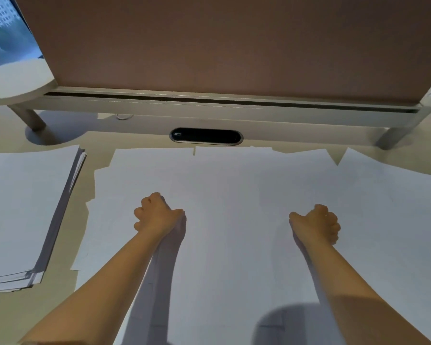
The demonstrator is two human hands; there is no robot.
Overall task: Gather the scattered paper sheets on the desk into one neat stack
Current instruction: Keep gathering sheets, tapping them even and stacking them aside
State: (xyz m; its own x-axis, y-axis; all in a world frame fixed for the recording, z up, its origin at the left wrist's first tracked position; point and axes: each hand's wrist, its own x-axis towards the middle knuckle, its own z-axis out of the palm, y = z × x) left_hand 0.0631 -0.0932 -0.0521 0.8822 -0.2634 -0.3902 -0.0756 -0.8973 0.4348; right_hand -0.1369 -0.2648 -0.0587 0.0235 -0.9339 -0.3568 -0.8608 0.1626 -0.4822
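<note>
Several white paper sheets (234, 185) lie spread and overlapping across the middle and right of the desk. At the left edge a thick stack of paper (23, 207) rests with slightly fanned edges. My left hand (157, 215) hovers over or rests on the spread sheets left of centre, curled into a fist with nothing in it. My right hand (317, 224) is a matching fist right of centre, also holding nothing. Both forearms reach in from the bottom of the view.
A brown partition panel (234, 46) on a grey rail (222, 105) closes off the back of the desk. A black oval cable port (205, 136) sits just behind the sheets. A bare strip of beige desk (65, 245) separates stack and spread.
</note>
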